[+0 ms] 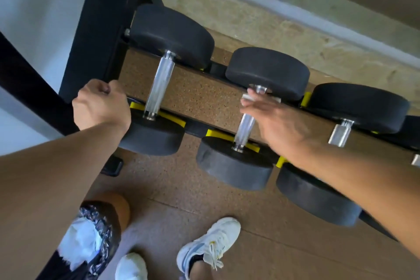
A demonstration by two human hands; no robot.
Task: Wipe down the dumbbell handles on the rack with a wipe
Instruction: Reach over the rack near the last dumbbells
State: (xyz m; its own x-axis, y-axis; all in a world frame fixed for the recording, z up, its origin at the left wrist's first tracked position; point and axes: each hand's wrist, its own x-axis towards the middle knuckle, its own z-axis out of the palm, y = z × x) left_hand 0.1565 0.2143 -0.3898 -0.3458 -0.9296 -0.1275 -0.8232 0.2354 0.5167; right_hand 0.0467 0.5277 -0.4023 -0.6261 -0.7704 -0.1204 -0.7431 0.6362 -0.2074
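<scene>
Here, one head view, looking down at a low black rack [97, 36] holding three dumbbells in a row, each resting across yellow cradles [229, 136].

Left hand [100, 104]: closed in a fist, gripping the rack frame at its left end, just beside the near head of the left dumbbell [159, 82]. That dumbbell's steel handle is bare and fully in view.

Right hand [279, 127]: blurred, reaching over the middle dumbbell [245, 118]. Fingers are fairly flat and extended, pressing a small white wipe [250, 98] against the far end of the middle handle, right where it meets the far black head. Whether the fingers curl around the handle cannot be told; the blur hides it. The near stretch of that handle shows uncovered below the hand.

Right dumbbell [341, 134]: only a short piece of its handle visible, the rest hidden behind the right forearm.

Floor [193, 188]: brown speckled matting, seen under and between the rack rails.

Near edge of view: two white trainers [211, 241] on the mat, and a knee at lower left with patterned dark shorts; a wad of white material [79, 243] sits at the shorts, what it is unclear.

Far side: pale stone-look flooring [272, 18] and a light wall base.
</scene>
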